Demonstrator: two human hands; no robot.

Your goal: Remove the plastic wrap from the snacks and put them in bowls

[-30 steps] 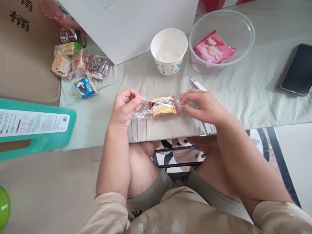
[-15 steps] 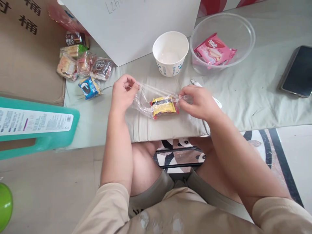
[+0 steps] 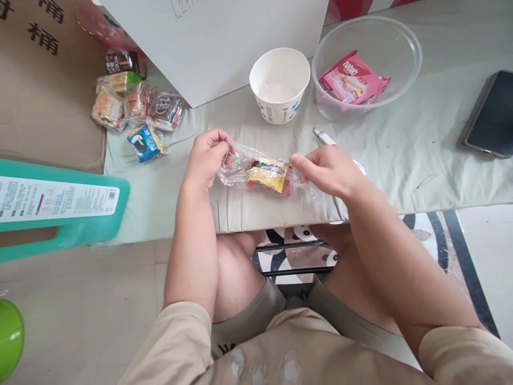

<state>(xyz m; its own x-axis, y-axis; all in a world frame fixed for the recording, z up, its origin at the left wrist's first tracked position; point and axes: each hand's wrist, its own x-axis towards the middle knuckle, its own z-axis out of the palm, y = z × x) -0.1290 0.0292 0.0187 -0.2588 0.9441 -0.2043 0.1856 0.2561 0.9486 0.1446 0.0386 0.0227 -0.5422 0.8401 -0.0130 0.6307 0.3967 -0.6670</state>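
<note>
A small yellow and red snack packet [image 3: 267,175] lies inside a clear plastic bag [image 3: 236,170], just above the cloth-covered table. My left hand [image 3: 210,158] pinches the bag's left end between thumb and fingers. At the right end is my right hand [image 3: 331,170], its thumb stretched along the crumpled plastic and its other fingers curled, partly hidden. Clear film shows beneath this hand. Partly under my right hand and wrist lies a slim white tool with a metal tip [image 3: 324,136].
Beyond my hands stand a white paper cup [image 3: 280,109] and a clear plastic bowl [image 3: 412,64] holding pink wafer packets [image 3: 355,80]. Several wrapped snacks [image 3: 138,101] lie at left, near a green container [image 3: 116,224]. A large white box [image 3: 224,48] stands behind; a phone [image 3: 491,115] rests at right.
The yellow packet has turned slightly within the bag. My right hand has shifted its grip, its thumb now straighter, and the plastic hangs lower beneath it. My left hand has moved slightly right.
</note>
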